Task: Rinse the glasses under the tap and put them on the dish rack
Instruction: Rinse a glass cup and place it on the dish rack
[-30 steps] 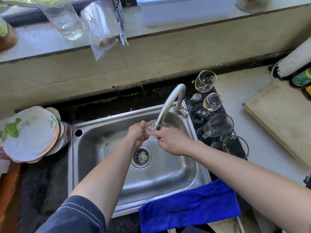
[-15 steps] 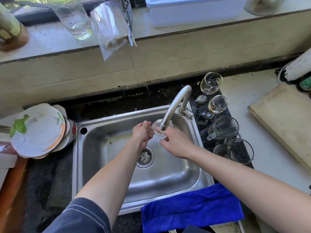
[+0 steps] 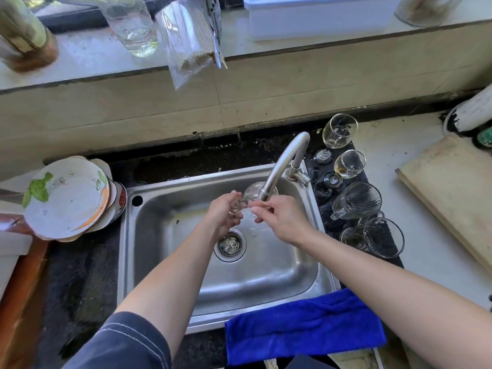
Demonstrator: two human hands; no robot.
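Note:
A clear stemmed glass [image 3: 251, 194] lies sideways under the spout of the steel tap [image 3: 282, 163], over the sink [image 3: 306, 265]. My left hand [image 3: 222, 213] grips its foot and stem. My right hand [image 3: 282, 219] touches the bowl with its fingertips from the right. Water splashes between my hands. On the black mat [image 3: 388, 253] right of the sink stand two wine glasses [image 3: 339, 130] [image 3: 348, 165], a glass mug [image 3: 356, 201] and two tumblers [image 3: 383, 237].
Stacked plates [image 3: 66, 198] lean left of the sink. A blue cloth [image 3: 303, 326] hangs over the sink's front edge. A wooden board [image 3: 452, 190] lies at the right. On the sill stand a glass [image 3: 133, 27], a plastic bag [image 3: 189, 41] and a white box [image 3: 319, 17].
The glass has turned in my hands under the spout, and my right fingers have shifted along its bowl. The view has moved slightly.

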